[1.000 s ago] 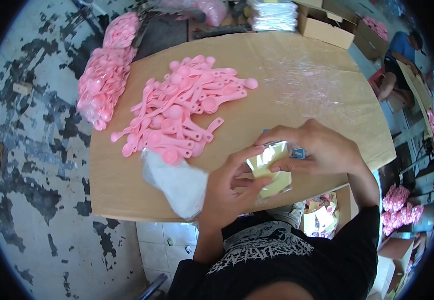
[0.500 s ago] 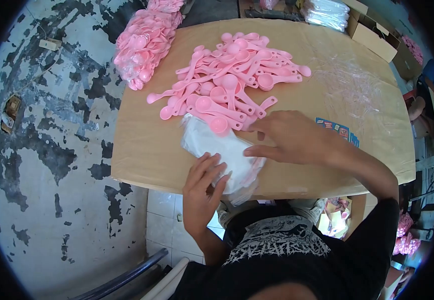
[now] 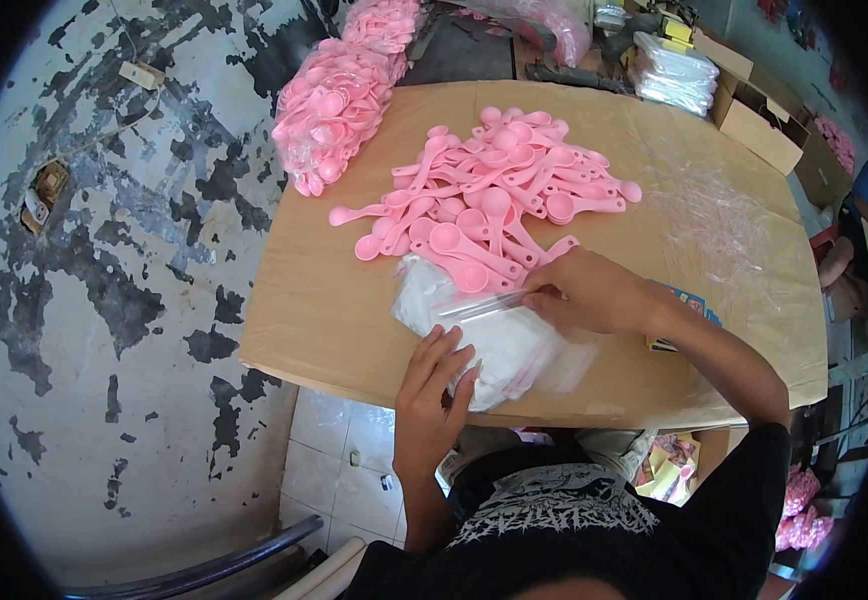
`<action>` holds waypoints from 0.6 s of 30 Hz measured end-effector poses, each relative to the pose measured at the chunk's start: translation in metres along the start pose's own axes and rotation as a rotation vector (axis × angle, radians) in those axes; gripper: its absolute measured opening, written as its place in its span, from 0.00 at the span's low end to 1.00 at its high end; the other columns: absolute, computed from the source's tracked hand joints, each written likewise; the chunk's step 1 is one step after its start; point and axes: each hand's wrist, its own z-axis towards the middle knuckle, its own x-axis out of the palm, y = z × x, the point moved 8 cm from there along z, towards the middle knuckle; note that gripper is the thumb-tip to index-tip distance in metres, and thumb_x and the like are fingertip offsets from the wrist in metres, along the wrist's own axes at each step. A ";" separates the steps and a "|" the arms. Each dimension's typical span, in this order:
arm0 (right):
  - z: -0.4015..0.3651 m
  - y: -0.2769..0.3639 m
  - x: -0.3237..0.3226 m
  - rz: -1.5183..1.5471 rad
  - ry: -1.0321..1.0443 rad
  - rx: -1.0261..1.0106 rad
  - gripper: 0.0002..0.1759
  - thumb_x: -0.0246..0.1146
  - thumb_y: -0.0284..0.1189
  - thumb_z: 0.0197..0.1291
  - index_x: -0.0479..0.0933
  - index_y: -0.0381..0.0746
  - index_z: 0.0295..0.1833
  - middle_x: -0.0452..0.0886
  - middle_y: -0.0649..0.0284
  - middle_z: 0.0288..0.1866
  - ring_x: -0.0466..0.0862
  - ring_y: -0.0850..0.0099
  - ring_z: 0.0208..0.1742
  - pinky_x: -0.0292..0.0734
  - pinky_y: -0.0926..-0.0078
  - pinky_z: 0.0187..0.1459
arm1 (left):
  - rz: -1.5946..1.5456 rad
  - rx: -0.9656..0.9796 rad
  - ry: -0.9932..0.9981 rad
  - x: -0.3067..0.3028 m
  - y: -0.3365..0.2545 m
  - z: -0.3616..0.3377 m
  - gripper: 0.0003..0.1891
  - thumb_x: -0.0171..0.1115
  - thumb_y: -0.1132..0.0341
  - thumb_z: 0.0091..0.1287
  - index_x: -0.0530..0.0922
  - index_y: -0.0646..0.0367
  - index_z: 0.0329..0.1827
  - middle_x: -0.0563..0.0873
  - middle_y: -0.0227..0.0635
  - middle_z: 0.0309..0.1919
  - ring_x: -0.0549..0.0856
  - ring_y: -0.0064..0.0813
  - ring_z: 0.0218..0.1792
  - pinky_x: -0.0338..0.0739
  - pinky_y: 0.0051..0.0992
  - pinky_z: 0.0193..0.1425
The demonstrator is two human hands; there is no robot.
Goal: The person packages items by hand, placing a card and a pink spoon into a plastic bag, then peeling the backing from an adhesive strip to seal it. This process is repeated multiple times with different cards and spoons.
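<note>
A stack of clear plastic bags [image 3: 502, 350] lies near the front edge of the table. My left hand [image 3: 434, 388] rests on its left side, fingers stretched out over the plastic. My right hand [image 3: 594, 292] is closed in a pinch on the edge of one plastic bag [image 3: 476, 307], whose clear strip is raised above the stack; its right part is blurred. Just beyond the stack is a heap of pink measuring spoons [image 3: 504, 190], the nearest ones touching or close to the bags. Printed cards [image 3: 692, 299] lie partly hidden behind my right forearm.
Brown paper covers the table [image 3: 329, 310]. Thin clear plastic scraps [image 3: 719, 220] are strewn on its right. A large bag of pink spoons [image 3: 339, 110] stands at the back left. White plastic packs [image 3: 672, 75] and an open cardboard box [image 3: 759, 120] are at the back right.
My right hand has closed on a plastic bag and lifted its edge off the stack. My left hand stays on the stack. The whole view has shifted slightly.
</note>
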 end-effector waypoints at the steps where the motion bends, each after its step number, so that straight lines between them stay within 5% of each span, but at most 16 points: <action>1: -0.002 0.000 -0.006 0.013 -0.034 0.014 0.10 0.59 0.28 0.63 0.82 0.33 0.44 0.82 0.48 0.32 0.83 0.53 0.35 0.76 0.60 0.41 | -0.002 -0.006 0.001 0.000 0.000 0.000 0.12 0.64 0.76 0.61 0.83 0.64 0.49 0.83 0.44 0.56 0.77 0.46 0.65 0.71 0.39 0.66; 8: -0.031 0.003 -0.048 0.071 -0.266 -0.134 0.09 0.61 0.27 0.66 0.80 0.32 0.46 0.78 0.53 0.27 0.76 0.70 0.26 0.72 0.73 0.33 | 0.009 -0.004 -0.003 0.000 -0.003 0.001 0.12 0.63 0.76 0.62 0.84 0.63 0.48 0.84 0.43 0.54 0.78 0.46 0.64 0.67 0.42 0.70; 12: -0.061 0.005 -0.072 0.170 -0.366 -0.109 0.09 0.61 0.28 0.68 0.79 0.31 0.42 0.74 0.55 0.25 0.72 0.75 0.25 0.70 0.76 0.32 | 0.117 -0.005 -0.054 -0.003 -0.013 0.001 0.12 0.64 0.72 0.63 0.84 0.62 0.49 0.86 0.45 0.50 0.80 0.45 0.61 0.54 0.50 0.76; 15: -0.074 0.017 -0.073 0.160 -0.308 -0.111 0.09 0.59 0.28 0.69 0.78 0.31 0.41 0.74 0.55 0.25 0.72 0.73 0.25 0.70 0.75 0.32 | -0.095 0.045 -0.088 0.000 -0.046 0.012 0.14 0.67 0.66 0.61 0.83 0.64 0.48 0.85 0.44 0.53 0.78 0.46 0.64 0.59 0.53 0.73; 18: -0.066 0.019 -0.055 0.188 -0.231 -0.160 0.09 0.58 0.27 0.69 0.77 0.32 0.41 0.75 0.53 0.26 0.74 0.67 0.26 0.71 0.71 0.33 | -0.393 -0.031 -0.242 0.011 -0.052 0.014 0.16 0.67 0.65 0.61 0.78 0.66 0.47 0.83 0.47 0.45 0.81 0.43 0.51 0.68 0.41 0.65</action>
